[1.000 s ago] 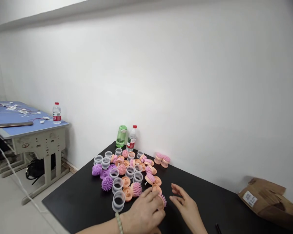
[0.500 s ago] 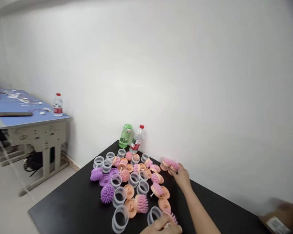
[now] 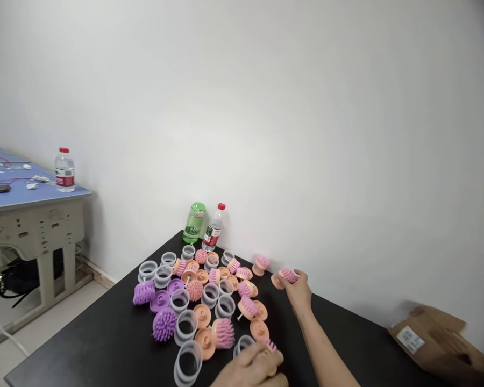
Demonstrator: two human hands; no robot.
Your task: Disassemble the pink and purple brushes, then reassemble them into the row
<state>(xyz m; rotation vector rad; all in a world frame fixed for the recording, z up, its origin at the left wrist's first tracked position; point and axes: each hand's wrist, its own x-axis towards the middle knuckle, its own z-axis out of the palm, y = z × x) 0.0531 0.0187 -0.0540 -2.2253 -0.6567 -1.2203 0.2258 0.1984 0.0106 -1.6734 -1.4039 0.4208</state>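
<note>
We are working at a black table, which is carrying every piece near our hands. To the left, a blue-topped desk is standing apart. At the table's right, a brown package with a white label is leaning by the wall; we are not managing to see what it is holding. Our left hand is curling low over a pink-bristled brush, hiding most of it, so we cannot tell whether it is gripping or only touching. Our right hand is pinching a tilted brush close to the wall, thumb and fingers narrowing around it. At the far corner, a green bottle is containing liquid in its lower part, and a red-capped bottle is standing just beside it. A similar bottle is standing on the desk. Clear, waisted cups are opening upward across the table, several showing its dark surface through them. Purple brushes are lying left of these, while other pink brushes and flat orange discs are lying among and right of them.
</note>
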